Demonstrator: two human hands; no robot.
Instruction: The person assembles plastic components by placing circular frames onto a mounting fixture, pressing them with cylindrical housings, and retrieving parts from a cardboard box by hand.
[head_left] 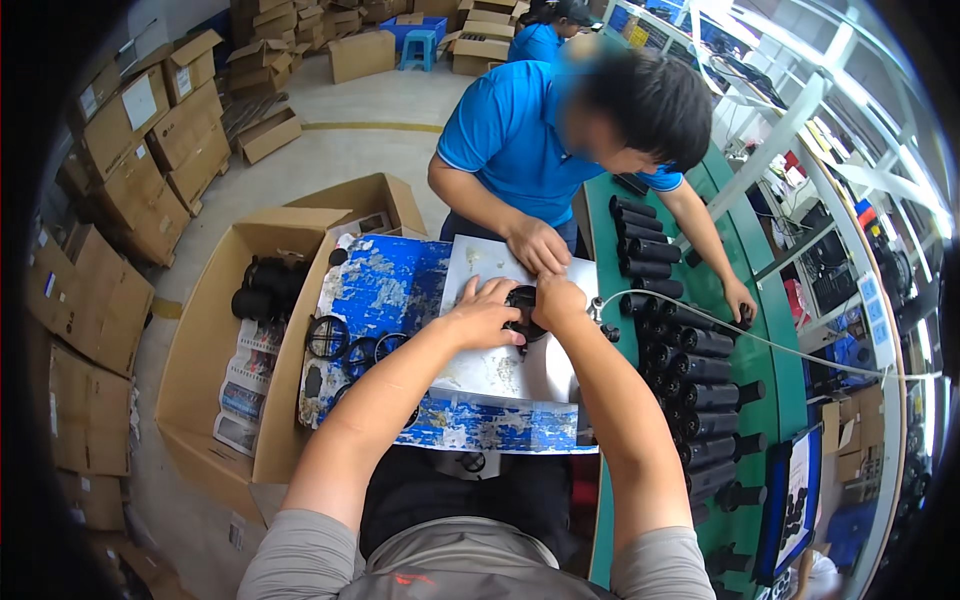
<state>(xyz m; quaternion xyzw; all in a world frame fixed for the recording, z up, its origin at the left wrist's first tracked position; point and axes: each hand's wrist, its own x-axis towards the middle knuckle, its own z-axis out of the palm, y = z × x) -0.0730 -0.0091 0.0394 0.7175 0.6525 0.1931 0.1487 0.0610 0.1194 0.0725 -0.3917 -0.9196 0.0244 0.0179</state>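
A black round part (522, 312) with a ring-like rim lies on a silver metal plate (465, 372). My left hand (484, 316) holds it from the left, fingers and thumb bent around its edge. At its right side my right hand (558, 300) is closed in a fist against the rim; whatever is in those fingers is hidden. Just beyond my right hand, a co-worker's hand (539, 246) reaches over the plate. Several black rings (327, 337) lie on the worn blue-and-white board (395, 272) left of the plate, partly behind my left forearm.
An open cardboard box (205, 375) with black parts and newspaper stands at left. On the green bench (625, 420) at right lie many black cylinders (705, 395). A thin cable (720, 325) crosses above them. The co-worker in blue (515, 125) stands opposite, another hand (738, 300) at a small black piece.
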